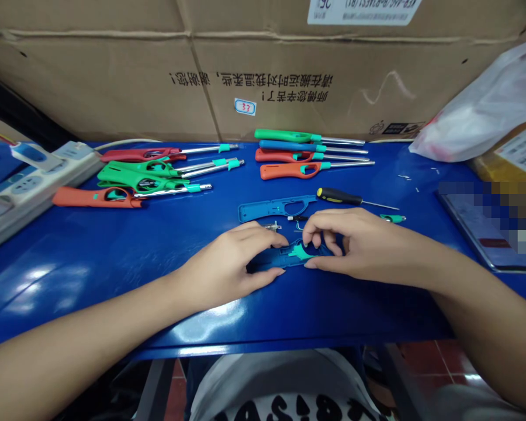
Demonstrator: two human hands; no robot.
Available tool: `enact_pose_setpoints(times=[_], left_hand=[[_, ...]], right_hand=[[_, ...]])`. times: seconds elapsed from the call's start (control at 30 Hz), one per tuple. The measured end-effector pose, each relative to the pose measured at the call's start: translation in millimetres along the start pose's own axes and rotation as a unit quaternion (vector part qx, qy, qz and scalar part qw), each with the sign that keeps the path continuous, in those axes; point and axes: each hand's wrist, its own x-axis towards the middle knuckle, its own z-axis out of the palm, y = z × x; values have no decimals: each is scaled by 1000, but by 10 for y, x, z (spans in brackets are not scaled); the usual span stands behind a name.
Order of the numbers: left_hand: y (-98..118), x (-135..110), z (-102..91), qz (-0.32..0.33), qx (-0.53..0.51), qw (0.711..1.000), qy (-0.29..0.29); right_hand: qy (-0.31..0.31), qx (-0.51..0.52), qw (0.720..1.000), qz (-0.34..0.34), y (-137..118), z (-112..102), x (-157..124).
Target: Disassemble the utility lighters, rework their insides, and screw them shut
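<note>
On the blue table, my left hand point(241, 260) grips the handle end of a blue lighter shell half point(274, 257) between thumb and fingers. A teal trigger point(301, 252) lies inside that shell. At its other end is my right hand point(355, 242), fingers curled over the shell and thumb at its near edge; the fingertips partly hide it. Just beyond lies the matching blue shell half point(267, 209). A small metal part point(272, 227) shows behind my left fingers, and a small black-and-white part with thin wires point(296, 218) lies near my right fingers.
Behind the shells rests a black-and-yellow screwdriver point(339, 196). Lighters in several colours lie at the left point(135, 175) and back point(289, 153). Small screws point(404, 177) and a teal-tipped piece point(393, 218) are at right. A power strip point(35, 184) and cardboard box point(135, 88) border the table.
</note>
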Motion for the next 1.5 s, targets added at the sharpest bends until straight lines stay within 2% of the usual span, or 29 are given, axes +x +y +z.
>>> enact_pose_setpoints(times=[0.1,0.2,0.33,0.43,0.53,0.7,1.0,1.13,1.5], left_hand=[[2,-6,-11,-3,2,1000,-4],[3,-17,-29,-10,9,1000,-9],[-7,-27,-49,-14,21,1000,-6],[-16,-27,-53,-17,28,999,-3],[-16,-24,-54,-22,30,999,-1],[-7,-26,-60,-25,32,999,3],[-3,-34,-64,-37,32,999,5],[6,-31,-80,-46,31,998,3],[-3,-28,-89,-46,32,998,-4]], right_hand=[[72,-52,996,11,65,-114,-24],[116,-181,976,29,214,-215,-59],[42,-232,970,58,404,-272,-95],[1,-235,970,61,427,-289,-101],[-2,-219,975,41,349,-325,-107],[22,-165,986,-29,224,-394,-151],[-94,-156,983,2,231,-310,-92],[-103,-145,984,-8,207,-315,-91],[-79,-146,986,-36,221,-278,-75]])
